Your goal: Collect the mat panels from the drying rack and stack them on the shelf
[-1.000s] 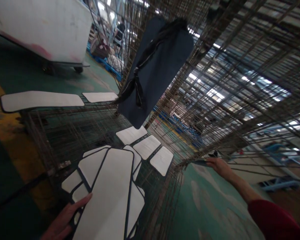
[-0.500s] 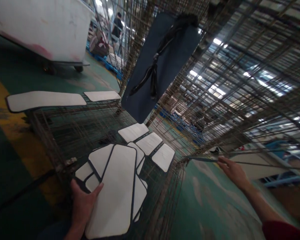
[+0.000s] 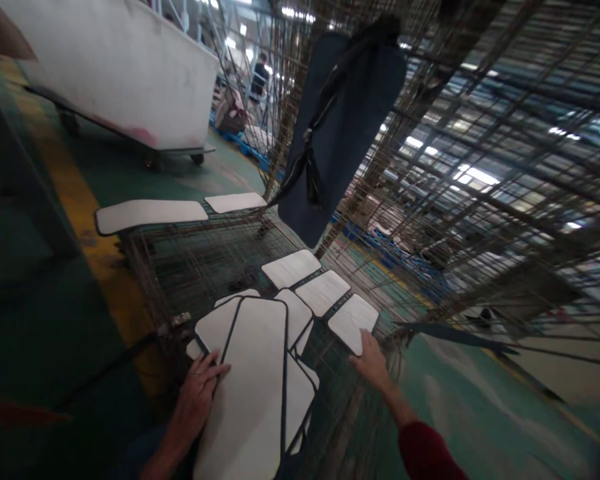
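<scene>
Head view: left hand [image 3: 199, 393] flat on smooth, dark-edged white panels [image 3: 253, 390].

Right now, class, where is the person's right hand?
In the head view the right hand is at lower centre-right, fingertips at the near edge of the rightmost small white panel on the wire cage top, right of the fanned stack under the left hand.

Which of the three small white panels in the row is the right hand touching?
The right hand touches the rightmost panel, nearest the rack's edge; the other two lie untouched farther left.
</scene>
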`<state>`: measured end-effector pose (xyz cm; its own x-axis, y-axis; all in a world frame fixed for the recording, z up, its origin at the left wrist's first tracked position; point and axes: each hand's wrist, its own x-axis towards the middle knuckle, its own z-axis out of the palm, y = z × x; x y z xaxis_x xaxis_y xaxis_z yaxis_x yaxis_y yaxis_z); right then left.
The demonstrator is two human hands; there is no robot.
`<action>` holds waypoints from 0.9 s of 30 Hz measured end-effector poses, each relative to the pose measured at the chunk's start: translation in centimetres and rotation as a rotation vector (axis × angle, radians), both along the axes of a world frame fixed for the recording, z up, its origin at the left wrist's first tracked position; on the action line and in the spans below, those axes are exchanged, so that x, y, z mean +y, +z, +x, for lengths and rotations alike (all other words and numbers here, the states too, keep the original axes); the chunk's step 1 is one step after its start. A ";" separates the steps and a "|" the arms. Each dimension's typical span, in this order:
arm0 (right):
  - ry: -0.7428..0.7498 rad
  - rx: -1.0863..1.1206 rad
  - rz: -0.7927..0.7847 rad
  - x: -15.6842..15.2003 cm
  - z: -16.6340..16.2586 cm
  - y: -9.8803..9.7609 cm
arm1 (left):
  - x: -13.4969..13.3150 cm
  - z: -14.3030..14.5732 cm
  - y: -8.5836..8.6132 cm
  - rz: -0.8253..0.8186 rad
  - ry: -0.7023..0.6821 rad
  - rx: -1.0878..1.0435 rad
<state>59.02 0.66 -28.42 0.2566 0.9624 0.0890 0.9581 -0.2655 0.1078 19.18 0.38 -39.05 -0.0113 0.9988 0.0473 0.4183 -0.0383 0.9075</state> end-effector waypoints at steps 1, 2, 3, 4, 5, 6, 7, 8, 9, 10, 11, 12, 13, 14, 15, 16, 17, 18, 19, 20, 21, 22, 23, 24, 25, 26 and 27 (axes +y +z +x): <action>-0.006 -0.017 -0.016 0.5 -0.4 -2.1 | -0.1 -0.3 0.1 -0.016 0.003 -0.011; -0.009 -0.034 -0.033 0.9 -0.6 -3.6 | -0.2 -0.6 0.2 -0.032 0.022 -0.018; -0.003 -0.051 -0.048 1.3 -0.7 -4.7 | -0.2 -0.7 0.4 -0.048 0.055 -0.021; 0.013 -0.067 -0.060 1.7 -0.5 -5.2 | -0.3 -0.7 0.5 -0.063 0.095 -0.023; 0.035 -0.082 -0.068 2.0 -0.2 -5.2 | -0.3 -0.6 0.7 -0.077 0.130 -0.026; 0.060 -0.098 -0.071 2.3 0.2 -4.7 | -0.2 -0.5 1.0 -0.089 0.153 -0.033; 0.084 -0.115 -0.065 2.5 0.8 -3.7 | -0.1 -0.3 1.4 -0.102 0.165 -0.043; 0.103 -0.133 -0.053 2.5 1.2 -2.3 | 0.0 -0.1 1.9 -0.114 0.174 -0.054; 0.113 -0.150 -0.041 2.3 1.6 -0.6 | 0.2 0.1 2.8 -0.121 0.185 -0.061; 0.118 -0.170 -0.019 1.9 1.7 1.3 | 0.5 0.2 3.8 -0.110 0.207 -0.076; 0.131 -0.194 0.024 1.2 1.4 3.3 | 0.8 0.2 5.2 -0.093 0.238 -0.104; 0.157 -0.220 0.085 0.3 0.8 5.1 | 1.1 0.2 6.7 -0.056 0.264 -0.134; 0.212 -0.248 0.175 -0.7 -0.3 6.5 | 1.3 0.1 8.3 0.012 0.304 -0.237; 0.303 -0.269 0.292 -2.0 -1.8 7.4 | 1.5 0.0 9.8 0.028 0.307 -0.344; 0.393 -0.278 0.387 -3.2 -3.7 7.6 | 1.7 -0.1 11.2 0.069 0.288 -0.448; 0.491 -0.252 0.403 -4.5 -5.9 7.1 | 1.7 -0.2 12.4 0.108 0.267 -0.504; 0.585 -0.196 0.366 -5.6 -8.4 6.0 | 1.6 -0.2 13.2 0.126 0.234 -0.533; 0.665 -0.105 0.265 -6.4 -11.0 4.5 | 1.5 -0.1 13.7 0.140 0.198 -0.531; 0.790 -0.012 0.140 -6.9 -13.5 2.7 | 1.2 0.1 13.7 0.136 0.151 -0.503; 0.840 0.092 -0.040 -7.0 -15.7 1.0 | 0.9 0.3 13.3 0.111 0.092 -0.459; 0.836 0.212 -0.210 -6.5 -17.5 -0.4 | 0.6 0.6 12.6 0.071 0.022 -0.407; 0.810 0.354 -0.335 -5.6 -18.7 -1.3 | 0.3 0.9 11.6 0.018 -0.048 -0.353; 0.757 0.508 -0.386 -4.1 -19.1 -1.7 | 0.0 1.1 10.3 -0.034 -0.106 -0.293; 0.641 0.636 -0.316 -2.3 -18.6 -1.6 | -0.3 1.3 8.9 -0.088 -0.137 -0.240; 0.490 0.699 -0.177 -0.3 -17.4 -1.1 | -0.6 1.4 7.4 -0.103 -0.120 -0.199; 0.330 0.642 -0.009 2.0 -15.6 -0.4 | -0.8 1.5 5.9 -0.079 -0.062 -0.149; 0.173 0.525 0.141 4.2 -13.4 0.1 | -1.1 1.6 4.5 -0.066 -0.019 -0.109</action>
<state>45.58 4.87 -28.29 0.1408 0.9824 0.1228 0.9044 -0.0772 -0.4197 20.80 -0.76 -34.54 0.0057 0.9998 -0.0187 0.3169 0.0159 0.9483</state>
